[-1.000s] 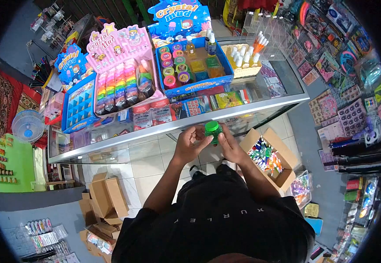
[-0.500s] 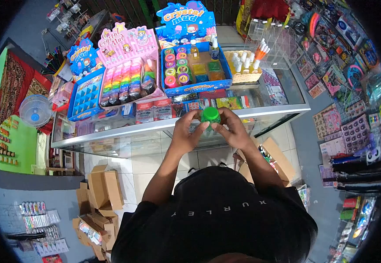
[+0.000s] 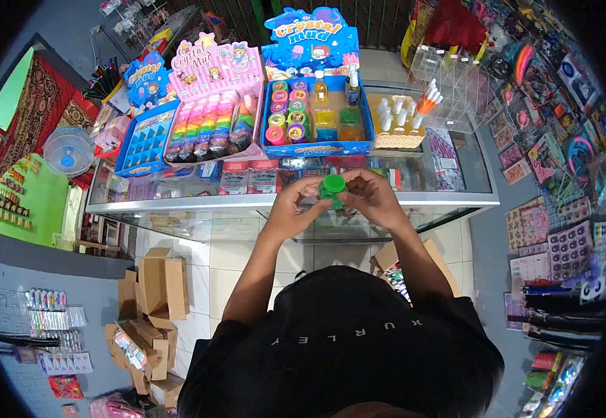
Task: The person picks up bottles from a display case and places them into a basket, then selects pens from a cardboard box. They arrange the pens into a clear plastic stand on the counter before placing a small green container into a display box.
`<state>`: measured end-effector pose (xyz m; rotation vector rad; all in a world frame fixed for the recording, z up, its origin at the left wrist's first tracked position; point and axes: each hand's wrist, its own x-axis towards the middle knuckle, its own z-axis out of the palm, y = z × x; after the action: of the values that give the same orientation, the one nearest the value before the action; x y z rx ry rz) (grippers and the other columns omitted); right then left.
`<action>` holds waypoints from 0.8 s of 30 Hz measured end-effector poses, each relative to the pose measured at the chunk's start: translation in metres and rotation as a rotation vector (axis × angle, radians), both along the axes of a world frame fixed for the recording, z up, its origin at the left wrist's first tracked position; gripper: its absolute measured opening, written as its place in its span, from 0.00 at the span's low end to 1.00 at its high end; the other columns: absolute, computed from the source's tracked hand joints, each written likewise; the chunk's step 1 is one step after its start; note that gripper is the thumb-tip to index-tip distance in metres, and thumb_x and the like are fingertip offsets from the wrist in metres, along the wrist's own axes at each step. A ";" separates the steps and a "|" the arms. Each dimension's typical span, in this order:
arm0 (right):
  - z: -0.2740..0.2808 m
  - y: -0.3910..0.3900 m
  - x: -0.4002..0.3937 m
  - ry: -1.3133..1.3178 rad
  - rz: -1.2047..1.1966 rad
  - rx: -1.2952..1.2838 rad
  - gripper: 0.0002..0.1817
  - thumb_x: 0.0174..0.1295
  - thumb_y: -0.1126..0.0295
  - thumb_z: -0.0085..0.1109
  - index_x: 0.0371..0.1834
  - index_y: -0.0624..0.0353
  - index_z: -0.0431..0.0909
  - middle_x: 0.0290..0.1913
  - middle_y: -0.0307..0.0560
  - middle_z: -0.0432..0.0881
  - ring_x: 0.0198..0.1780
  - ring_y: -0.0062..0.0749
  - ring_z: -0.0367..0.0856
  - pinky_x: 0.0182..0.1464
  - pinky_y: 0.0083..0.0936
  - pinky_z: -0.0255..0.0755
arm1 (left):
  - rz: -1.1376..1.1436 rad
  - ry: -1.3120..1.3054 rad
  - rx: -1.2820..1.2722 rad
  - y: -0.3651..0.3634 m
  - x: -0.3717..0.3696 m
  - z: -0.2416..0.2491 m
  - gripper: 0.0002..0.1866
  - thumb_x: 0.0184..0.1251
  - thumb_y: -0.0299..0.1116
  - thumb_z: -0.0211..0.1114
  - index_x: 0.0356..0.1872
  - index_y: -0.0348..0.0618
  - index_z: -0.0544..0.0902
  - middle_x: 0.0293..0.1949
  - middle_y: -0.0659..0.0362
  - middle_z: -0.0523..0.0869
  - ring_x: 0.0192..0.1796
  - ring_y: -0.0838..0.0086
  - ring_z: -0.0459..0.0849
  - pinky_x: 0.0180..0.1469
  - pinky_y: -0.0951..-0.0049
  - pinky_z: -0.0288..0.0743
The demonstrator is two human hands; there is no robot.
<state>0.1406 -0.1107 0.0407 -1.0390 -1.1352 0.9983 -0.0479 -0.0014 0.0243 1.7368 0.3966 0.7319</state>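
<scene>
A small jar with a bright green screw lid (image 3: 333, 184) is held in front of me, just above the near edge of the glass counter. My left hand (image 3: 294, 209) is closed round its left side, thumb toward me. From the right, my right hand (image 3: 371, 200) grips the same jar with thumb and fingers. The jar's greenish lower part is mostly covered by my thumbs. Beyond the hands stands a blue "Crystal Mud" display box (image 3: 317, 148), holding round colourful tubs (image 3: 296, 132), a yellow-and-teal block-like container (image 3: 325, 125) and small bottles.
On the counter (image 3: 247, 203) are a pink display box (image 3: 212, 150) of rainbow-coloured packs, a blue compartment box (image 3: 142, 167), a pale basket (image 3: 397, 138) of white-capped items and a clear rack (image 3: 449, 83). Cardboard boxes (image 3: 156, 285) lie on the floor. Goods hang on the right wall.
The camera view has shifted a little, so the counter and boxes sit slightly lower and farther right. Both hands still hold the jar, and its lid appears slightly tilted compared with before.
</scene>
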 end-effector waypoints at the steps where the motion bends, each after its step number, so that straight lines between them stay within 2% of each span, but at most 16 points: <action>1: -0.003 0.003 0.002 -0.012 -0.001 0.012 0.15 0.63 0.78 0.65 0.52 0.63 0.75 0.43 0.39 0.82 0.43 0.18 0.80 0.45 0.20 0.75 | -0.016 0.044 0.003 0.002 -0.001 0.000 0.21 0.61 0.20 0.70 0.56 0.36 0.78 0.45 0.61 0.85 0.48 0.79 0.82 0.54 0.76 0.75; 4: -0.002 0.021 0.012 -0.213 -0.025 -0.030 0.14 0.63 0.78 0.64 0.51 0.63 0.76 0.42 0.40 0.82 0.44 0.18 0.80 0.44 0.20 0.76 | -0.010 0.024 0.055 0.021 0.002 -0.009 0.22 0.62 0.21 0.70 0.57 0.35 0.77 0.45 0.60 0.85 0.49 0.79 0.82 0.53 0.75 0.76; 7: 0.020 0.063 0.037 -0.246 -0.148 0.044 0.14 0.63 0.69 0.67 0.46 0.64 0.78 0.37 0.40 0.82 0.41 0.19 0.80 0.42 0.21 0.75 | 0.040 -0.129 -0.054 0.042 0.008 -0.027 0.21 0.64 0.20 0.68 0.57 0.34 0.76 0.47 0.57 0.86 0.50 0.77 0.83 0.52 0.76 0.76; 9: 0.038 0.103 0.057 -0.544 -0.231 0.093 0.12 0.63 0.74 0.64 0.48 0.63 0.76 0.41 0.41 0.82 0.44 0.21 0.82 0.46 0.22 0.77 | 0.063 -0.176 -0.098 0.050 0.010 -0.030 0.20 0.64 0.18 0.66 0.57 0.33 0.76 0.49 0.55 0.86 0.50 0.75 0.84 0.53 0.75 0.76; 12: 0.038 0.162 0.080 -0.957 -0.100 0.121 0.14 0.58 0.74 0.66 0.47 0.60 0.78 0.42 0.47 0.84 0.46 0.33 0.84 0.48 0.30 0.77 | 0.050 -0.235 -0.176 0.046 0.009 -0.024 0.20 0.63 0.19 0.67 0.56 0.33 0.77 0.46 0.57 0.86 0.46 0.77 0.83 0.50 0.76 0.77; 14: 0.007 0.197 0.095 -1.192 -0.074 0.070 0.16 0.54 0.74 0.66 0.47 0.59 0.79 0.44 0.51 0.84 0.49 0.41 0.83 0.52 0.35 0.76 | 0.028 -0.248 -0.191 0.047 0.004 -0.027 0.19 0.65 0.18 0.65 0.57 0.32 0.76 0.49 0.55 0.85 0.50 0.75 0.83 0.53 0.75 0.76; 15: 0.010 0.205 0.091 -1.309 -0.060 0.045 0.18 0.52 0.73 0.67 0.48 0.58 0.79 0.44 0.52 0.84 0.51 0.45 0.82 0.54 0.37 0.75 | 0.019 -0.271 -0.206 0.047 0.002 -0.026 0.19 0.65 0.18 0.65 0.58 0.32 0.76 0.49 0.54 0.85 0.51 0.75 0.83 0.54 0.74 0.76; 16: 0.012 0.209 0.090 -1.373 0.000 -0.085 0.18 0.52 0.72 0.67 0.48 0.58 0.79 0.46 0.53 0.83 0.52 0.46 0.81 0.55 0.37 0.74 | 0.011 -0.294 -0.223 0.048 0.000 -0.026 0.19 0.66 0.18 0.64 0.58 0.32 0.75 0.50 0.54 0.85 0.51 0.75 0.83 0.54 0.74 0.75; 18: 0.020 0.213 0.088 -1.491 0.120 -0.355 0.20 0.52 0.70 0.69 0.49 0.57 0.79 0.48 0.55 0.82 0.55 0.48 0.79 0.57 0.38 0.73 | 0.045 -0.260 -0.245 0.050 -0.005 -0.026 0.20 0.67 0.18 0.63 0.59 0.33 0.75 0.51 0.54 0.85 0.53 0.74 0.83 0.55 0.74 0.75; 20: 0.025 0.216 0.091 -1.470 0.170 -0.374 0.23 0.51 0.69 0.70 0.51 0.56 0.77 0.50 0.56 0.81 0.57 0.49 0.78 0.58 0.38 0.72 | 0.085 -0.206 -0.258 0.049 -0.008 -0.023 0.20 0.67 0.18 0.63 0.59 0.34 0.74 0.51 0.54 0.85 0.53 0.74 0.83 0.55 0.74 0.75; 24: 0.029 0.212 0.095 -1.440 0.171 -0.315 0.28 0.49 0.70 0.72 0.55 0.54 0.73 0.52 0.58 0.80 0.58 0.50 0.77 0.58 0.40 0.72 | 0.022 -0.268 -0.230 0.049 -0.006 -0.025 0.20 0.68 0.19 0.63 0.60 0.34 0.74 0.51 0.54 0.85 0.52 0.74 0.83 0.55 0.74 0.76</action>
<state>0.2353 0.1015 0.0695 -2.0492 -2.2658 0.4361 -0.0542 0.0476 -0.0008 1.3997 0.3027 0.8866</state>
